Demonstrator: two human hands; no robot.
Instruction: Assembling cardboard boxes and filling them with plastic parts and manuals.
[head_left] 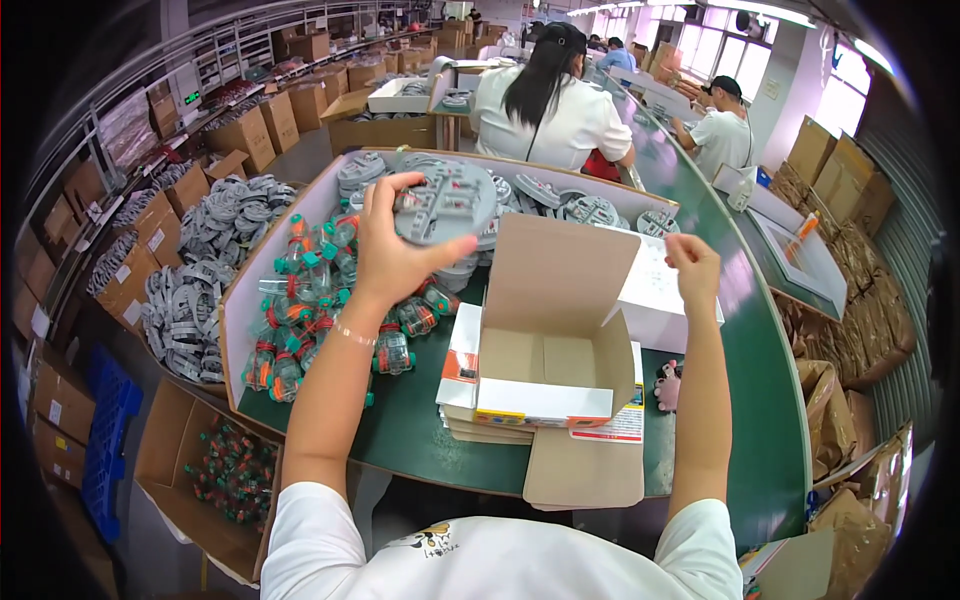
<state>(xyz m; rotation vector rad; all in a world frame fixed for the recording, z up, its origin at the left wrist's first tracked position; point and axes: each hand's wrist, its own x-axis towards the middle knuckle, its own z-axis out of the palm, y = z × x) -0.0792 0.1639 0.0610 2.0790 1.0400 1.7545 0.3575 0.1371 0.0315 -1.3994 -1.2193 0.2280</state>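
Grey round moulded-plastic disc with red details (447, 203), clasped right now between thumb and fingers of the left hand (393, 258), looking light, stiff, probably slick, best taken by the rim, with the right hand (697, 272) curled inward, contents impossible to tell!

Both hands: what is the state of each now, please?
Left hand: holding a round grey part.
Right hand: closed in a pinch; whether it holds something small cannot be told.
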